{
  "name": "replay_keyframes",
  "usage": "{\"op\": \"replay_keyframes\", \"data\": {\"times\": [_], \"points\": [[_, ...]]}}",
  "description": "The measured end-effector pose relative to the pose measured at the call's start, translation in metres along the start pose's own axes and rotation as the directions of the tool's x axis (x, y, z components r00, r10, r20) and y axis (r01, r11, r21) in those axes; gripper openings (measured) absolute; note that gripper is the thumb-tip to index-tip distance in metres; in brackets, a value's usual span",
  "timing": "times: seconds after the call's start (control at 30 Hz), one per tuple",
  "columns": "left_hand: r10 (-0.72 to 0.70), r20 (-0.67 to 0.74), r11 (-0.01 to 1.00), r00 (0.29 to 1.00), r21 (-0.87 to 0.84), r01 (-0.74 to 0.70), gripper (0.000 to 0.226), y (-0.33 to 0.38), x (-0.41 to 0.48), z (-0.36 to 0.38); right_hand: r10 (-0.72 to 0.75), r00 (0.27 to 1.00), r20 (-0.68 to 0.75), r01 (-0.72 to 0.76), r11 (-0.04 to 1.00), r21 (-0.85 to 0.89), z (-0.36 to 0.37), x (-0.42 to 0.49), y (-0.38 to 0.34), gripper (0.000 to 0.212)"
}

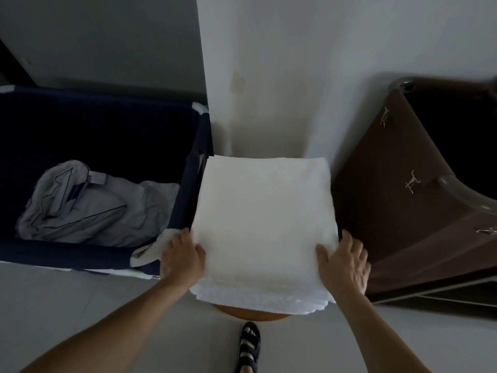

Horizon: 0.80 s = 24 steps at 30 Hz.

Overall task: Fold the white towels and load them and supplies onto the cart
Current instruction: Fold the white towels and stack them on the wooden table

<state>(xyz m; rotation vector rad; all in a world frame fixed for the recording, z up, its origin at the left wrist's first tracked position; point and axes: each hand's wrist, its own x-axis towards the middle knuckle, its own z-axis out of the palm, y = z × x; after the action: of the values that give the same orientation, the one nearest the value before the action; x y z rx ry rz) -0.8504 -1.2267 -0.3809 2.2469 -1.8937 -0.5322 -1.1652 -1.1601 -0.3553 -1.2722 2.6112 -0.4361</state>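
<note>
Towel stack (265,224) sits on a small round wooden desk (252,316), between the two sets of fingers. Right hand (344,262): fingers (352,243) spread straight along the stack's side, thumb on top. Left hand (183,254): thumb on top, fingers partly hidden at the edge, can't tell if they hook under. Soft, limp, bulky; layers will likely slide and sag. Best hold is probably under both sides with thumbs clamping the top. Brown unit (416,211), possibly the cart, is just outboard of the right fingers.
</note>
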Motion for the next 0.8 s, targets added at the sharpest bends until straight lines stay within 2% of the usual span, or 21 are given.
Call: {"op": "replay_keyframes", "data": {"times": [0.07, 0.13, 0.23, 0.33, 0.63, 0.7, 0.8], "points": [[0.144, -0.052, 0.988, 0.988, 0.069, -0.140, 0.067, 0.016, 0.006, -0.005, -0.202, 0.979, -0.040, 0.197, 0.974, -0.115, -0.002, 0.006, -0.018, 0.079], [0.288, 0.023, 0.952, 0.957, 0.102, -0.289, 0.074, 0.042, 0.015, -0.003, -0.362, 0.931, 0.049, 0.364, 0.908, -0.209, 0.002, 0.013, -0.039, 0.077], [0.425, 0.184, 0.879, 0.886, 0.152, -0.453, 0.073, 0.063, 0.025, 0.014, -0.437, 0.865, 0.244, 0.488, 0.847, -0.212, 0.021, 0.019, -0.052, 0.075], [0.432, 0.279, 0.858, 0.858, 0.166, -0.486, 0.075, 0.050, 0.024, 0.038, -0.404, 0.836, 0.371, 0.490, 0.854, -0.176, 0.043, 0.013, -0.036, 0.077], [0.464, 0.279, 0.827, 0.841, 0.203, -0.524, 0.069, 0.036, 0.032, 0.035, -0.360, 0.830, 0.427, 0.466, 0.868, -0.174, 0.041, 0.016, -0.038, 0.077], [0.470, 0.249, 0.827, 0.847, 0.212, -0.521, 0.070, 0.036, 0.036, 0.024, -0.351, 0.832, 0.429, 0.460, 0.869, -0.182, 0.037, 0.020, -0.051, 0.078], [0.454, 0.151, 0.844, 0.878, 0.242, -0.478, 0.073, 0.039, 0.055, -0.001, -0.420, 0.815, 0.399, 0.516, 0.840, -0.170, 0.033, 0.030, -0.089, 0.080]]}}
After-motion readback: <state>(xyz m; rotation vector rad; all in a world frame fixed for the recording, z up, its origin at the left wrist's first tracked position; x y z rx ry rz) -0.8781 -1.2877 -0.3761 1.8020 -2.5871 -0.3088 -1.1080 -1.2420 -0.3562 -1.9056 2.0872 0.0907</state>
